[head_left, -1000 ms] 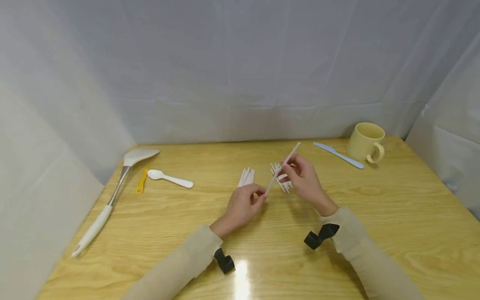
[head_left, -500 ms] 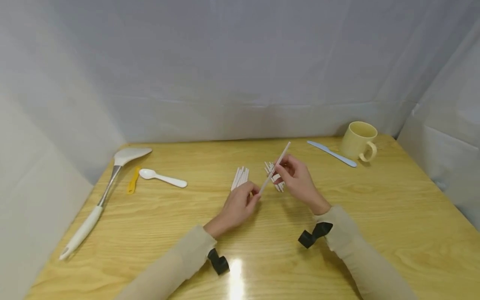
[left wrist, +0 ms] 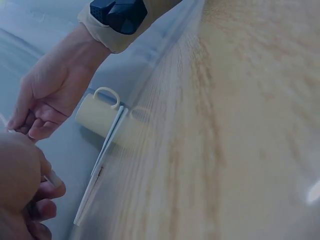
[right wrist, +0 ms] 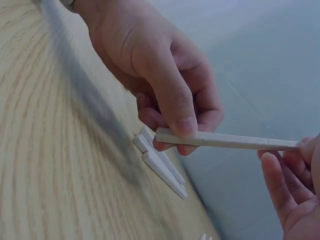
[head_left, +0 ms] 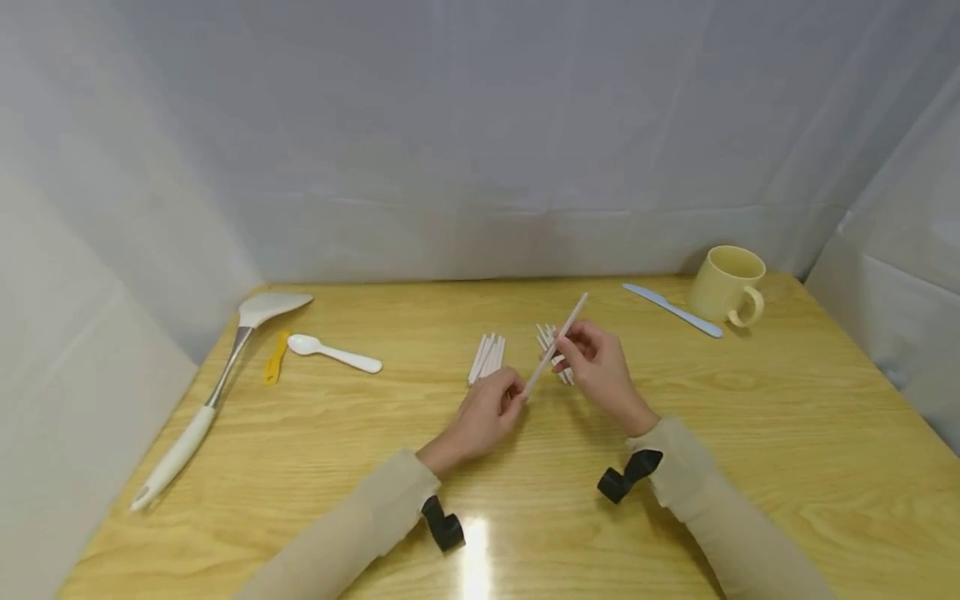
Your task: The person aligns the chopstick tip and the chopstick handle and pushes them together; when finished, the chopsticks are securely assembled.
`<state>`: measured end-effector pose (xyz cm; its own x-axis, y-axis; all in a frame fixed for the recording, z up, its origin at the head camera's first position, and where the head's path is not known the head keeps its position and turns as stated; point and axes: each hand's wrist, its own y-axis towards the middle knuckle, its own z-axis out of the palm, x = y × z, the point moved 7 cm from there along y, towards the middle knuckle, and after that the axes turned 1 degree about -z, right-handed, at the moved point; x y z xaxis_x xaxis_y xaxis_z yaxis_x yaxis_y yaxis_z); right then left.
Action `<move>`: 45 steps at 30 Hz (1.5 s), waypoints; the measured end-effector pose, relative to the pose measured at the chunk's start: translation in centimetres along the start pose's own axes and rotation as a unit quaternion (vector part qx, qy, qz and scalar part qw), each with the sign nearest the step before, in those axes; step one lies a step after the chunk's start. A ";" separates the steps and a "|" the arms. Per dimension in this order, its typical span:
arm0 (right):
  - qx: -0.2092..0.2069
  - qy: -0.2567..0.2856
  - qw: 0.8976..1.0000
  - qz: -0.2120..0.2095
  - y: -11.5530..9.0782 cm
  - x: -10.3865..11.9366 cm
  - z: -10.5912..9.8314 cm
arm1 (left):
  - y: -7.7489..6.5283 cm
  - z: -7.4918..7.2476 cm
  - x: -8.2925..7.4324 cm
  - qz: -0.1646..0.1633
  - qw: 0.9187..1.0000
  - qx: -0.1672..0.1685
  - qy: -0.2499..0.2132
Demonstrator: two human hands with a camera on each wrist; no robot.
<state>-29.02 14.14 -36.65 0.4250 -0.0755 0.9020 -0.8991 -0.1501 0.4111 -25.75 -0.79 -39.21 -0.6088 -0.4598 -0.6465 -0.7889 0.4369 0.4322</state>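
Observation:
Both hands hold one thin white stick [head_left: 574,312], slanting up to the right above the table in the head view. My left hand [head_left: 476,421] pinches its lower end between thumb and fingers, as the right wrist view also shows, with the thumb [right wrist: 185,125] on top. Higher up, my right hand [head_left: 603,379] pinches the same stick. Beside the left fingers lies a bundle of similar white sticks [head_left: 487,357]. A second, more jumbled pile of sticks [head_left: 545,337] lies behind the right hand, partly hidden by it.
At the left lie a long-handled white turner or ladle [head_left: 225,371], a small yellow utensil [head_left: 276,358] and a white spoon [head_left: 337,353]. A pale blue knife [head_left: 672,310] and a yellow mug [head_left: 723,287] are at the back right. White cloth [head_left: 480,142] hangs behind the wooden table [head_left: 555,517].
The right hand and the stick have shifted slightly left and lower. Both hands keep their pinch on the stick. The head view itself has swayed a little sideways.

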 end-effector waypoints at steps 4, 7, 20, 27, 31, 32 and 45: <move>-0.005 0.008 0.999 0.035 0.0 -0.2 -0.2 | 0.1 0.4 0.0 -0.024 0.998 0.028 -0.044; 0.009 0.006 0.998 0.062 0.1 -0.5 -0.1 | 0.1 0.7 0.1 -0.048 0.994 0.045 -0.089; 0.082 -0.033 0.987 0.132 -0.5 -1.7 1.3 | -0.3 0.7 -0.4 -0.005 0.981 0.099 -0.167; 0.120 -0.045 0.983 0.133 -0.7 -1.5 1.9 | -0.6 -0.1 0.4 -0.025 0.981 0.106 -0.163; 0.130 -0.060 0.980 0.140 -0.8 -1.8 1.5 | -1.3 -1.6 1.9 -0.048 0.983 0.078 -0.157; 0.129 -0.063 0.980 0.140 -0.8 -2.0 1.3 | -1.6 -2.1 2.4 -0.054 0.985 0.068 -0.150; 0.100 -0.080 0.978 0.162 -0.5 -3.3 -1.1 | -4.2 -8.8 8.1 -0.088 0.994 0.012 -0.063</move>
<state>-30.12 15.54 -39.67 0.1472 -0.3024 0.9417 -0.9576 -0.2819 0.0592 -28.11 -13.15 -40.75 -0.4450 -0.4306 -0.7852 -0.8791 0.3775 0.2911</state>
